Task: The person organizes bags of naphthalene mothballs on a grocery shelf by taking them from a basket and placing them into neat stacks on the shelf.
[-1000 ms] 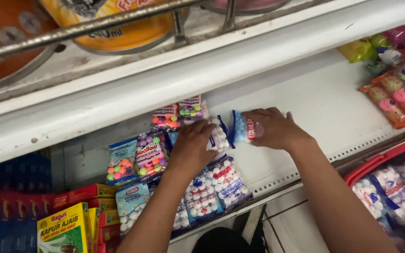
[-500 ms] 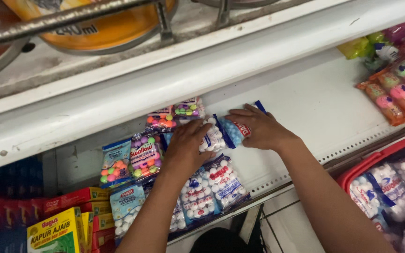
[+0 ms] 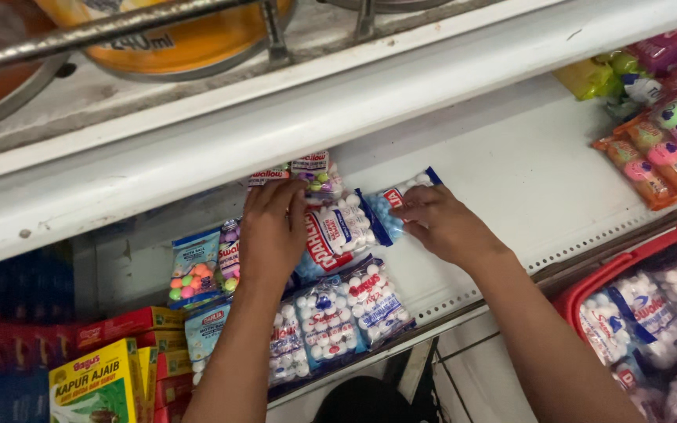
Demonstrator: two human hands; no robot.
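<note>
From the head camera, you are reaching both hands onto the white shelf (image 3: 511, 180). Your left hand (image 3: 272, 227) is lying flat, fingers spread, pressing down on a bag of white mothballs (image 3: 337, 232) beside the bags of coloured balls (image 3: 197, 270). Your right hand (image 3: 442, 225) is resting with curled fingers on a second bag (image 3: 392, 200), its blue edge showing just beyond your fingertips. More white-ball bags (image 3: 331, 317) are lying nearer you, and a red basket (image 3: 613, 274) is sitting at right.

Glossy clear plastic packets of white balls (image 3: 338, 231); matt white painted shelf (image 3: 511, 180), perforated edge; red plastic basket (image 3: 613, 270).
</note>
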